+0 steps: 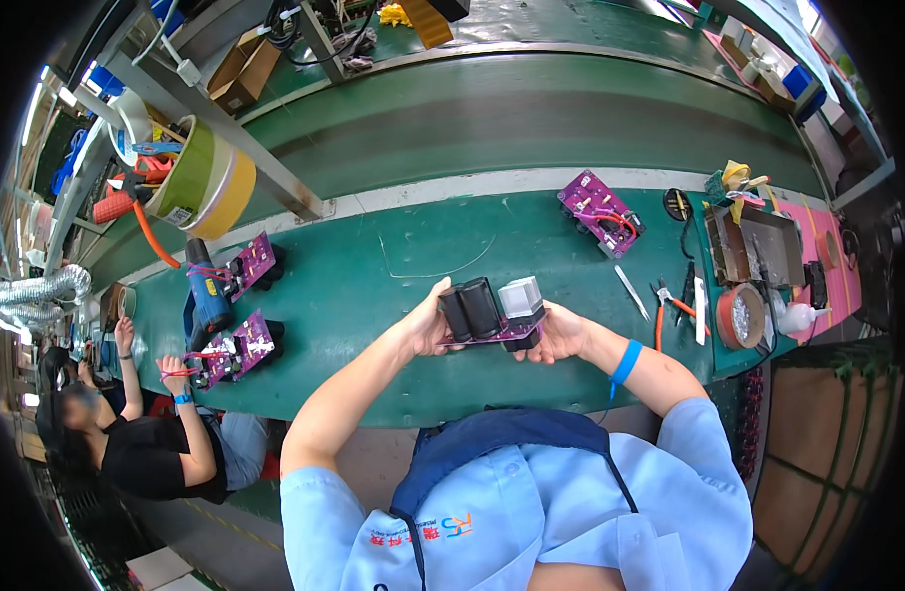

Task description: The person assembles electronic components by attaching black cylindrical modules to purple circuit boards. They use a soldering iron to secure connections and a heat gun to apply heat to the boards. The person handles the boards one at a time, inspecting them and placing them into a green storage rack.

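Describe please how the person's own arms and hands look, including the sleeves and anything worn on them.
The left hand and right hand wear no gloves. Short light-blue sleeves leave both forearms bare. A flat, bright blue band circles the right forearm, with a thin cord hanging from it. The left forearm shows no band.

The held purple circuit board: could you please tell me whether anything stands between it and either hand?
Nothing visible does: the left hand and right hand hold the purple circuit board directly at its ends.

Purple PCB [491,338], blk cyls [484,306], grn bench [531,389].
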`<action>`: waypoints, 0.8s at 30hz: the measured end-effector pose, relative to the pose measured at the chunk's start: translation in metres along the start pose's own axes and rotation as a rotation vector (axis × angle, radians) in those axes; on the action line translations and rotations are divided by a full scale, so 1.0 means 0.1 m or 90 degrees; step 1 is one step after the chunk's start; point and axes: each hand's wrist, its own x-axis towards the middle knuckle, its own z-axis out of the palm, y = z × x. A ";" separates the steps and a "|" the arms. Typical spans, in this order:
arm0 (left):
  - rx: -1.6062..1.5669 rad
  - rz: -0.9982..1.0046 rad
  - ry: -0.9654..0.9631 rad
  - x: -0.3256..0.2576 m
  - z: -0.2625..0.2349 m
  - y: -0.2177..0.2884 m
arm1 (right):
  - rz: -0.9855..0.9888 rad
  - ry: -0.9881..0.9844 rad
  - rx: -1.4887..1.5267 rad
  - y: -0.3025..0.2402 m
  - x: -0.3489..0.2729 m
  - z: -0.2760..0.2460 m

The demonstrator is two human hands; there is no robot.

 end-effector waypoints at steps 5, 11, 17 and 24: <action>0.020 0.039 0.030 -0.06 0.10 0.01 | -0.013 0.044 -0.044 0.01 -0.04 -0.03; 0.037 0.005 0.069 0.06 0.02 -0.16 | -0.391 0.515 -0.469 0.01 -0.47 0.03; -0.012 -0.081 0.088 0.26 0.08 -0.18 | -0.643 0.534 -1.319 0.27 -0.47 0.50; 0.884 0.378 0.491 -0.10 0.28 0.13 | -0.760 0.584 -1.290 0.31 -0.27 0.16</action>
